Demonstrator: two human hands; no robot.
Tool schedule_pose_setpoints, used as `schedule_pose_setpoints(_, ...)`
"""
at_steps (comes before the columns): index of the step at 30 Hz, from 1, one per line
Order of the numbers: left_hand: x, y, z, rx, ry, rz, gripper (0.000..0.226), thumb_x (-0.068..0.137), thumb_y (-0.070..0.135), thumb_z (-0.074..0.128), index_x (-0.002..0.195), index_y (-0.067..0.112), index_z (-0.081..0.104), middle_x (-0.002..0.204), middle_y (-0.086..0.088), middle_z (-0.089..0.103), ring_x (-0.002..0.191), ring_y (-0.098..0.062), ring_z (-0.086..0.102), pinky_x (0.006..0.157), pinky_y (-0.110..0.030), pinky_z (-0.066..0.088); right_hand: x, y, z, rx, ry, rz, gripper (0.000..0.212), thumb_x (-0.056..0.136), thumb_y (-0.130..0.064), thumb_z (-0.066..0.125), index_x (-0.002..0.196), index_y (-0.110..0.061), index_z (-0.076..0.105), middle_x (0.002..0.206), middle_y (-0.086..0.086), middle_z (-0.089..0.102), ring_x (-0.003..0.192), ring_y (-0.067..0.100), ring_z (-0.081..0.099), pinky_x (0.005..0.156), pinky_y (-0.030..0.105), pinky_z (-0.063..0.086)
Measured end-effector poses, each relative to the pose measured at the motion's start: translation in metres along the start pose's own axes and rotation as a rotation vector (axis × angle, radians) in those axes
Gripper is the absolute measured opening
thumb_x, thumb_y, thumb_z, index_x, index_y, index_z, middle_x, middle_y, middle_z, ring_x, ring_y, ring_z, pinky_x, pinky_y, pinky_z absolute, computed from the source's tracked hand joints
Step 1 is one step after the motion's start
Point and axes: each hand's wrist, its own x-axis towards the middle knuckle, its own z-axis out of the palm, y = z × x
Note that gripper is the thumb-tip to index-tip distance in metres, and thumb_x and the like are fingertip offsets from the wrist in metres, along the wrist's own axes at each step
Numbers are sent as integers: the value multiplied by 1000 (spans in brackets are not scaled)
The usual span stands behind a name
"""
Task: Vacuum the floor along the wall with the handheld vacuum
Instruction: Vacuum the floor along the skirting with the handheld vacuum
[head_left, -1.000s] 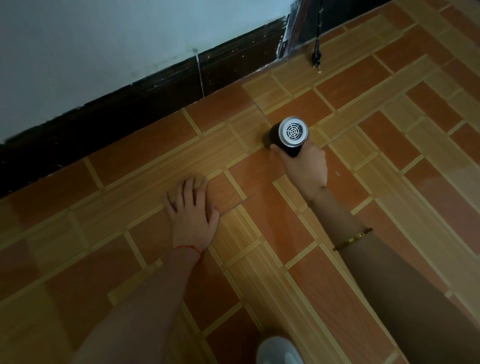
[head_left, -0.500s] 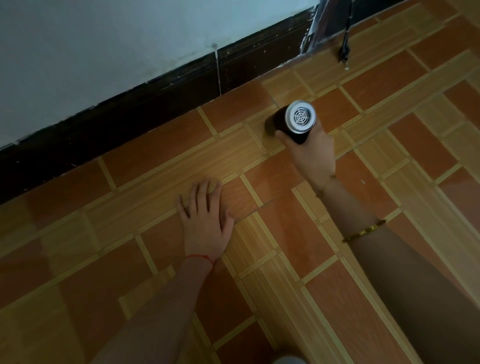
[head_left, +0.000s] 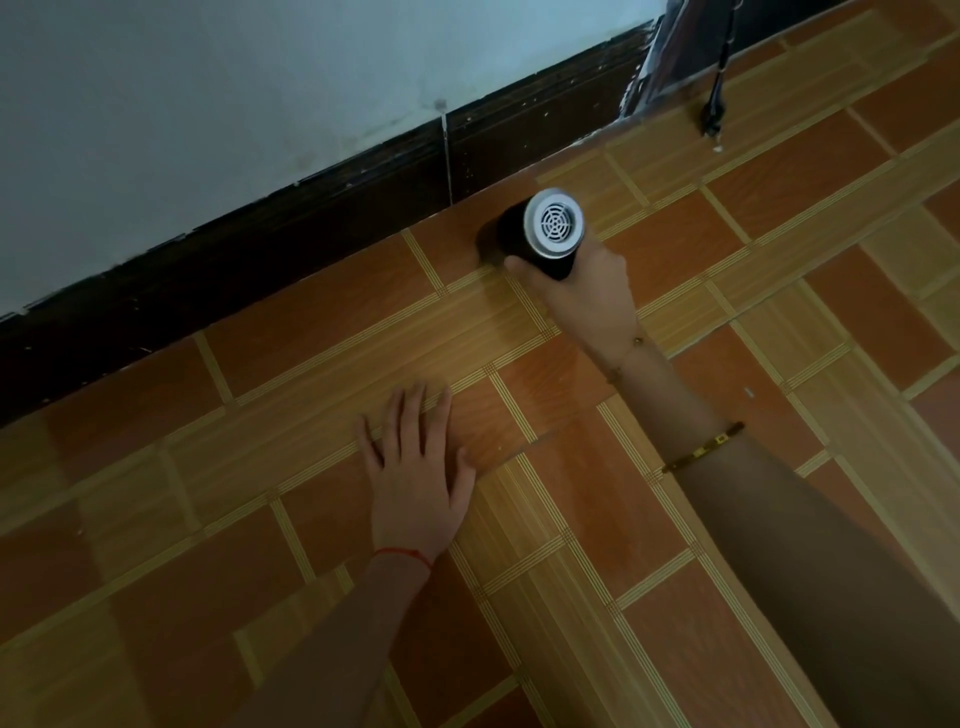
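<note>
Just right of centre in the upper half of the frame, the right hand (head_left: 589, 293) gripped the short black cylindrical handheld vacuum with a white grilled end cap (head_left: 540, 234), fingers curled round its barrel. The white grille faced up toward the camera, and the dark nozzle end pointed down at the orange and tan patterned tile floor (head_left: 322, 332), close beside the dark brown skirting board (head_left: 311, 218) that ran under the pale painted wall (head_left: 208, 93). Whether the nozzle actually touched the tile could not be told — the barrel hid its mouth.

The left hand (head_left: 415, 473) lay flat on the floor at lower centre, fingers spread and straight, holding nothing; it looked like a prop for the leaning body.

To do this stretch well, the nozzle probably wanted to stay low and tight in the seam where floor met skirting, travelling slowly along the wall — dust tends to gather in that joint and in the grout lines. The propping hand would likely need shifting as the reach grew. A black cable end (head_left: 712, 111) hung near the floor at upper right, beside the wall, and would be worth steering round.
</note>
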Motion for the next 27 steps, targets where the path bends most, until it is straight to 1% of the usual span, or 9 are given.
schedule_pose_setpoints(2, 1, 1, 0, 4, -6, -3, 67, 94, 43, 39, 156, 21, 29, 162, -9, 27, 150, -30, 22, 121, -63, 9, 8, 2, -2, 3, 71, 50, 75, 80, -60, 66, 137, -16, 46, 120, -1, 66, 109, 17, 63, 85, 32, 54)
schedule_pose_setpoints(5, 1, 2, -1, 9, -11, -9, 66, 94, 44, 37, 155, 21, 30, 162, -9, 27, 150, -30, 23, 120, -64, 10, 26, 4, -8, 10, 151, 120, 75, 79, -58, 67, 138, -17, 44, 119, 1, 67, 109, 22, 63, 86, 41, 55)
schedule_pose_setpoints(9, 2, 1, -1, -1, -7, -4, 66, 93, 43, 40, 154, 20, 32, 161, -9, 29, 150, -31, 24, 119, -66, 12, 49, 0, -11, -7, 191, 128, 76, 80, -55, 68, 140, -14, 43, 120, 4, 66, 111, 24, 63, 89, 41, 54)
schedule_pose_setpoints(12, 2, 2, -1, 8, -3, 1, 65, 93, 43, 41, 153, 19, 34, 160, -10, 31, 149, -31, 26, 117, -67, 15, 57, -9, -5, 7, 143, 92, 75, 82, -51, 69, 141, -15, 41, 122, 2, 66, 113, 23, 62, 86, 32, 51)
schedule_pose_setpoints(15, 2, 2, -1, 16, 5, 0, 66, 92, 42, 43, 154, 20, 34, 160, -9, 31, 149, -31, 26, 118, -66, 14, 48, -18, 8, 42, 69, -1, 73, 80, -51, 71, 139, -16, 44, 121, 0, 67, 109, 18, 63, 87, 33, 54)
schedule_pose_setpoints(18, 2, 2, -1, 23, 11, -2, 66, 92, 43, 45, 154, 20, 34, 160, -8, 31, 149, -30, 25, 119, -65, 14, 29, -24, 22, 69, 5, -98, 73, 80, -51, 71, 138, -16, 47, 123, -3, 65, 110, 11, 60, 89, 26, 51)
schedule_pose_setpoints(21, 1, 2, -1, 29, 21, 2, 66, 92, 42, 45, 153, 19, 36, 160, -9, 32, 149, -30, 26, 119, -65, 14, 15, -27, 26, 83, -50, -145, 70, 81, -49, 72, 137, -17, 46, 123, -3, 65, 110, 14, 61, 86, 27, 51)
schedule_pose_setpoints(24, 1, 2, -1, 18, 28, 5, 65, 92, 42, 43, 152, 19, 38, 159, -10, 33, 148, -32, 28, 118, -66, 15, 11, -22, 15, 56, -33, -106, 70, 80, -49, 72, 137, -17, 46, 121, -3, 66, 109, 15, 63, 83, 26, 50)
schedule_pose_setpoints(27, 1, 2, -1, -10, 27, -2, 64, 92, 42, 42, 151, 19, 38, 159, -9, 33, 149, -31, 27, 118, -66, 14, 10, -9, -5, -19, 42, 18, 71, 81, -52, 70, 137, -17, 46, 119, 0, 67, 107, 19, 64, 85, 34, 54)
